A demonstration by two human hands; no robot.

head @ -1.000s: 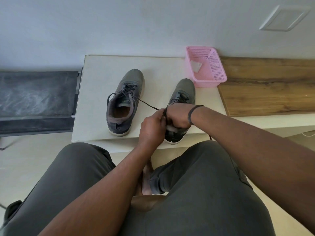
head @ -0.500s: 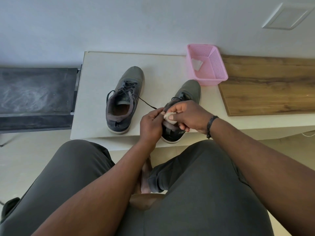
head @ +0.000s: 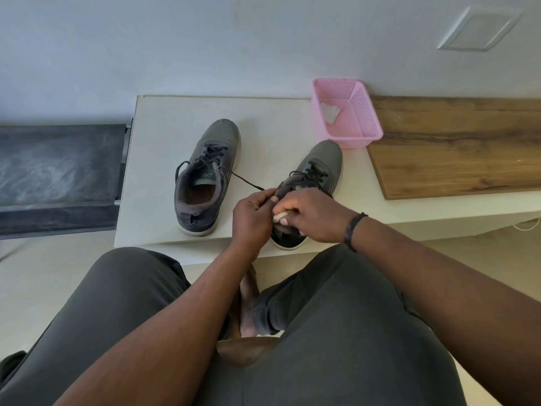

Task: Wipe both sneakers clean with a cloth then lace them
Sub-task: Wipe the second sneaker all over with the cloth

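Right hand [head: 314, 213] shifted nearer; cloth [head: 281, 215] inside grip, on sneaker [head: 313, 177].

A home, likely a hallway or entry corner: a low cream tiled ledge [head: 164, 136] runs along a plain white wall [head: 205, 45], a wood-grain board [head: 456, 148] at 2 o'clock, a pink plastic basket [head: 371, 124] at 1 o'clock, pale floor tiles [head: 38, 276] at 9 o'clock.

Grey-green sneakers [head: 205, 177] on my cream bench [head: 155, 159]
Black laces [head: 247, 183], a pink mesh-patterned basket [head: 363, 118], a brown wood-grain board [head: 456, 145], my dark grey trousers [head: 336, 332].
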